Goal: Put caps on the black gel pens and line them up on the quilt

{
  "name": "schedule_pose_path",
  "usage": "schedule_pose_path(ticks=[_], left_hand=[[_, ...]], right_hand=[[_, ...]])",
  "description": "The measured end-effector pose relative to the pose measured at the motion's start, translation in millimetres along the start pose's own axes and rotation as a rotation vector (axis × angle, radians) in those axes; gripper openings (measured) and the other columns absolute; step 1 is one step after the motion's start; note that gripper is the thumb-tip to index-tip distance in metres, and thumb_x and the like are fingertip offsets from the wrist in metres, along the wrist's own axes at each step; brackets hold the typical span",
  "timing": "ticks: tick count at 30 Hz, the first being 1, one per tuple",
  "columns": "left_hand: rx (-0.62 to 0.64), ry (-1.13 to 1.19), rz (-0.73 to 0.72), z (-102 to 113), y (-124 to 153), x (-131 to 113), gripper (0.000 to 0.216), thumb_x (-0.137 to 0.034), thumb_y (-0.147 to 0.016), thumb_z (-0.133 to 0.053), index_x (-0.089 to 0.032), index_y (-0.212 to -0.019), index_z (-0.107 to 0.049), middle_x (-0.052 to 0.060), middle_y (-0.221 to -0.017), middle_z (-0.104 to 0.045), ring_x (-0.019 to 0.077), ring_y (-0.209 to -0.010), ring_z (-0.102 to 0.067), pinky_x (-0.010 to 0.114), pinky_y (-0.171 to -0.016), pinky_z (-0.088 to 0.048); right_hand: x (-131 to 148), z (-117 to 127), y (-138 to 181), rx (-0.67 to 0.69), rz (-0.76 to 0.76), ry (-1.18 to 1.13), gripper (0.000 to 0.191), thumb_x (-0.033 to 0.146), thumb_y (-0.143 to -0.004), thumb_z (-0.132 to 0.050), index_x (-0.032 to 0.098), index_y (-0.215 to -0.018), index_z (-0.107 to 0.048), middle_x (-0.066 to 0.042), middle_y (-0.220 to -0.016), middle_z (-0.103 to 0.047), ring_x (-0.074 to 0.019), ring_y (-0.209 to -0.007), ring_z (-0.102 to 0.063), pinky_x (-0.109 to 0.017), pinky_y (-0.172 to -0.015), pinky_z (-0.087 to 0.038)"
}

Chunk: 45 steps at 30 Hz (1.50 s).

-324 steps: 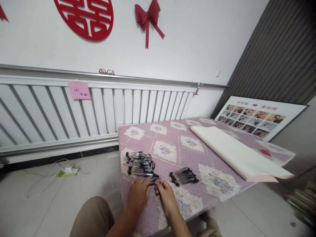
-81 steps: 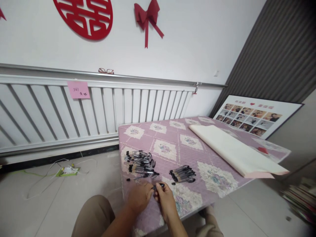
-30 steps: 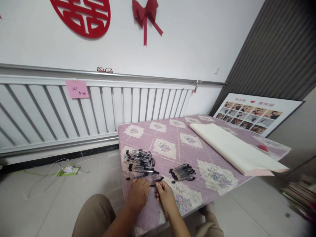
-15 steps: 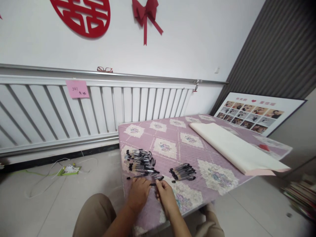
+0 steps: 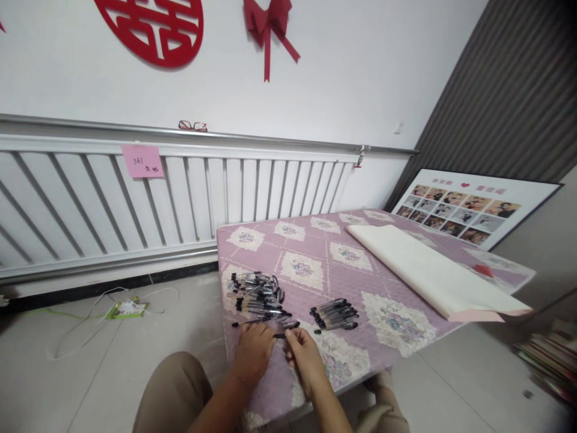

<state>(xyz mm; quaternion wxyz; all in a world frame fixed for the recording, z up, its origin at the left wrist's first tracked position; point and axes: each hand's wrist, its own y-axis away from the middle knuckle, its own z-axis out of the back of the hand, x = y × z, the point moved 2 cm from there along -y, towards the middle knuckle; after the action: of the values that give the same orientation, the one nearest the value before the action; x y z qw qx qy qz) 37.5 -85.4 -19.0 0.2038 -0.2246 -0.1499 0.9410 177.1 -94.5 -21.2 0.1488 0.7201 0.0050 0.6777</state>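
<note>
My left hand and my right hand meet at the near edge of a low table with a pink patterned cloth. Both pinch a small black pen part between their fingertips. Just beyond the hands lies a loose pile of black pens. One pen barrel lies apart at the front of that pile. To the right of the pile sits a neater row of black pens.
A long cream paper roll lies across the table's right side, with a small red object beyond it. A white radiator with a pink note lines the wall. A power strip with cords lies on the floor. A photo board leans at right.
The hands have come down from a slightly raised hold to the table edge and stay pinched on the small black part. The pen piles have not shifted.
</note>
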Motion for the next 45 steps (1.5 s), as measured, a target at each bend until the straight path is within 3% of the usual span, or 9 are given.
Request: schedule_pose_path(ticks=[5,9,12,19,23,26,32,37,45], left_hand=[[0.006,-0.003,0.006,1.0,0.9,-0.8,0.014,-0.023,-0.091,-0.047,-0.025,-0.089,-0.061,0.000,-0.089,-0.062,0.0179,-0.090,-0.054,0.036,-0.086,-0.031],[-0.001,-0.002,0.008,-0.4,1.0,-0.7,0.014,-0.023,-0.091,-0.047,-0.026,-0.090,-0.061,-0.001,-0.089,-0.062,0.0175,-0.090,-0.054,0.036,-0.086,-0.031],[-0.015,0.002,0.017,-1.0,0.9,-0.1,0.017,-0.022,-0.091,-0.045,-0.026,-0.090,-0.061,-0.001,-0.089,-0.062,0.0175,-0.090,-0.054,0.035,-0.086,-0.031],[-0.002,-0.017,0.017,-0.5,0.4,0.3,0.015,-0.023,-0.090,-0.047,-0.026,-0.091,-0.062,0.000,-0.090,-0.063,0.0181,-0.090,-0.054,0.036,-0.085,-0.032],[0.000,-0.003,0.020,0.2,0.2,-0.2,0.017,-0.023,-0.091,-0.046,-0.026,-0.091,-0.062,0.001,-0.090,-0.063,0.0180,-0.090,-0.054,0.035,-0.086,-0.032],[-0.012,0.002,0.022,0.3,0.4,-0.3,0.018,-0.023,-0.091,-0.045,-0.026,-0.093,-0.063,0.001,-0.090,-0.063,0.0176,-0.090,-0.054,0.035,-0.087,-0.032],[-0.028,0.007,0.039,-0.8,0.6,0.9,0.016,-0.022,-0.090,-0.048,-0.028,-0.094,-0.062,-0.001,-0.092,-0.064,0.0177,-0.090,-0.055,0.036,-0.088,-0.031],[-0.052,0.021,0.064,-1.6,0.6,2.1,0.015,-0.022,-0.089,-0.049,-0.027,-0.094,-0.063,0.000,-0.091,-0.064,0.0186,-0.091,-0.055,0.036,-0.089,-0.032],[-0.132,0.001,0.159,3.2,0.9,1.7,0.018,-0.019,-0.087,-0.048,-0.026,-0.096,-0.062,0.001,-0.095,-0.064,0.0206,-0.094,-0.055,0.039,-0.090,-0.031]], right_hand=[[-6.6,-0.7,-2.4,0.022,0.003,0.053,0.033,0.050,-0.073,-0.059,0.021,-0.062,-0.047,0.009,-0.044,-0.043,-0.0062,-0.037,-0.036,-0.018,-0.037,-0.026],[-4.4,2.7,-2.7,0.082,-0.007,-0.024,0.026,0.040,-0.067,-0.066,0.020,-0.078,-0.055,0.008,-0.055,-0.049,-0.0067,-0.045,-0.044,-0.016,-0.039,-0.030],[0.1,2.8,-1.1,0.071,-0.013,-0.066,0.035,0.039,-0.065,-0.068,0.021,-0.091,-0.055,0.008,-0.058,-0.050,-0.0071,-0.045,-0.045,-0.016,-0.037,-0.029],[-2.6,-0.4,-1.8,0.023,-0.029,0.000,0.035,0.050,-0.070,-0.062,0.021,-0.061,-0.045,0.009,-0.045,-0.044,-0.0055,-0.037,-0.037,-0.017,-0.035,-0.025],[-1.4,3.2,-2.0,0.057,-0.024,-0.045,0.029,0.044,-0.065,-0.066,0.020,-0.075,-0.053,0.009,-0.052,-0.047,-0.0061,-0.041,-0.041,-0.016,-0.038,-0.028],[0.1,4.6,-1.6,0.055,-0.032,-0.089,0.036,0.041,-0.063,-0.068,0.020,-0.090,-0.056,0.009,-0.055,-0.048,-0.0067,-0.043,-0.043,-0.016,-0.037,-0.026],[-0.5,5.7,-1.6,0.027,-0.038,-0.129,0.031,0.047,-0.065,-0.067,0.020,-0.072,-0.053,0.008,-0.052,-0.045,-0.0061,-0.043,-0.041,-0.016,-0.038,-0.029],[3.2,12.3,0.1,-0.084,-0.060,-0.311,0.037,0.047,-0.058,-0.073,0.021,-0.074,-0.053,0.007,-0.060,-0.050,-0.0072,-0.047,-0.046,-0.020,-0.045,-0.041],[-3.2,8.0,-2.8,-0.057,-0.044,-0.236,0.033,0.041,-0.059,-0.071,0.020,-0.082,-0.059,0.007,-0.056,-0.048,-0.0083,-0.048,-0.046,-0.020,-0.047,-0.039]])
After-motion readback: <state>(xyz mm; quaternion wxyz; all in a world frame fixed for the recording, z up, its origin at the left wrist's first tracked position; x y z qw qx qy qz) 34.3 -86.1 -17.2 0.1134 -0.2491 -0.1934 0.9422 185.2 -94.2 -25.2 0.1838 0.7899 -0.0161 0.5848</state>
